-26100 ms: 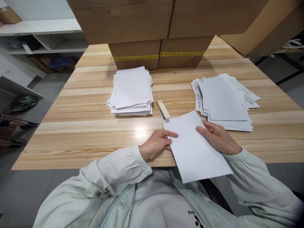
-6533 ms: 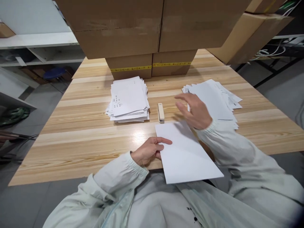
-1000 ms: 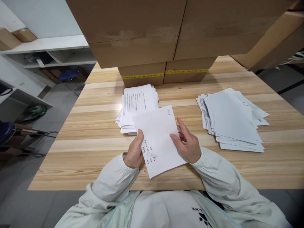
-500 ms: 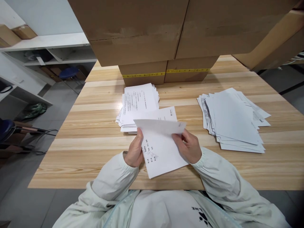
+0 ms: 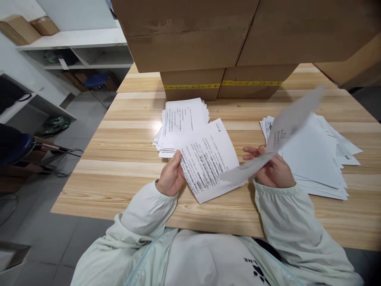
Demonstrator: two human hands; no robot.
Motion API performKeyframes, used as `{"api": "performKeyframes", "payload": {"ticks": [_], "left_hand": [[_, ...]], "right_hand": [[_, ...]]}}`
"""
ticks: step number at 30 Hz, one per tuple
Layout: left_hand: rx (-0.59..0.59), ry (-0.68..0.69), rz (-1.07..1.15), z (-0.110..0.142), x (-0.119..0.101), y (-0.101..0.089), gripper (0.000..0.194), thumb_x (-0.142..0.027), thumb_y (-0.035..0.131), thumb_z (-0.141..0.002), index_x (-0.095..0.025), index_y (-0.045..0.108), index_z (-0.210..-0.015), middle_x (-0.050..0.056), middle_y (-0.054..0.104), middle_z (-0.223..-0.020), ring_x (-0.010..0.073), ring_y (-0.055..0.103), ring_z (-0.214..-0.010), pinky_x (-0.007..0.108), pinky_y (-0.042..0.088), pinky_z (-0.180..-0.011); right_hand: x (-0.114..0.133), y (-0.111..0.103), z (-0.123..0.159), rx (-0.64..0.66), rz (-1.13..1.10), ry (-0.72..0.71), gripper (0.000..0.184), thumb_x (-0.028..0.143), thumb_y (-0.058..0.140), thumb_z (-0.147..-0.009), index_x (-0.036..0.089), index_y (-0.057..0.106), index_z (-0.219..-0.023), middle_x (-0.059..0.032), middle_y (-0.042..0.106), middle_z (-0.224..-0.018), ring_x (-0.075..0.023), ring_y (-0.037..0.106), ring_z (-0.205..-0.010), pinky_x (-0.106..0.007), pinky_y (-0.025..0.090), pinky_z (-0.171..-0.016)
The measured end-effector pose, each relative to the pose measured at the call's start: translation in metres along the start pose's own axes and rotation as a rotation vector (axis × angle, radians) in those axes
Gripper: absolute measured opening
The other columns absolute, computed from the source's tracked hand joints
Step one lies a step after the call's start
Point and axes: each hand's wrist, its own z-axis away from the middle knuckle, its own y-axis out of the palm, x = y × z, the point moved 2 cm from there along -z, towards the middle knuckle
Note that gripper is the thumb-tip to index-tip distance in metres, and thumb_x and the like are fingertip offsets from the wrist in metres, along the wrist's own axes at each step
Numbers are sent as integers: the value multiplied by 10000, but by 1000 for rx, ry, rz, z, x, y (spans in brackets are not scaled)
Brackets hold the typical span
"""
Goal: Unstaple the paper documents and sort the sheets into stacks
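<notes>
My left hand (image 5: 172, 174) is closed on the left edge of a printed paper (image 5: 210, 159), thumb on top; whether it is one sheet or several I cannot tell. In my right hand (image 5: 275, 169) a separate sheet of paper (image 5: 276, 135) is held, curved and blurred by motion, its lower corner overlapping the printed paper. Behind my left hand lies a stack of printed papers (image 5: 186, 123). To the right, partly beneath the raised sheet, a fanned pile of papers (image 5: 312, 155) rests on the wooden table (image 5: 119, 167).
Large cardboard boxes (image 5: 190, 35) stand on smaller taped boxes (image 5: 193, 85) at the table's back. Left of the table are a blue stool (image 5: 97, 80), a white shelf (image 5: 80, 39) and cables on the floor.
My right hand has moved right and lifted the top sheet off the papers toward the right pile. A densely printed page now shows in my left hand. The view has shifted slightly.
</notes>
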Motion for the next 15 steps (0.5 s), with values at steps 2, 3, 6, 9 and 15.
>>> {"api": "performKeyframes", "payload": {"ticks": [2, 3, 6, 9, 15], "left_hand": [[-7, 6, 2, -1, -3, 0, 404, -289, 388, -1030, -157, 578, -1361, 68, 720, -1228, 192, 590, -1280, 347, 392, -1173], [-6, 13, 2, -1, -4, -1, 404, -290, 396, -1028, -162, 572, -1367, 70, 712, -1243, 196, 581, -1290, 351, 391, -1174], [10, 41, 6, -2, -3, -2, 404, -291, 429, -1018, -178, 558, -1384, 72, 691, -1283, 203, 561, -1313, 356, 380, -1182], [25, 44, -5, -3, -1, -4, 406, -301, 463, -1006, -173, 564, -1378, 76, 686, -1290, 213, 550, -1325, 362, 369, -1191], [50, 88, -74, -4, 7, -8, 349, -352, 549, -966, -168, 667, -1239, 62, 709, -1252, 214, 559, -1316, 342, 385, -1182]], "right_hand": [[-2, -16, -14, 114, -56, 76, 423, 640, 642, -752, 254, 513, -639, -3, 625, -632, -122, 457, -440, -299, 426, -461], [-3, -22, -21, 155, -54, 90, 464, 691, 582, -769, 259, 499, -622, 17, 570, -553, -109, 401, -394, -289, 404, -442], [-5, -31, -31, 214, 42, 73, 586, 769, 345, -841, 256, 492, -600, 66, 420, -421, -76, 299, -336, -253, 365, -440], [-3, -20, -21, 128, 244, -34, 685, 706, 121, -903, 239, 527, -607, 71, 413, -415, -64, 274, -344, -227, 324, -432], [6, 27, 24, -141, 574, -350, 431, 502, 620, -861, 217, 467, -577, 69, 353, -509, -86, 296, -496, -228, 245, -425]]}}
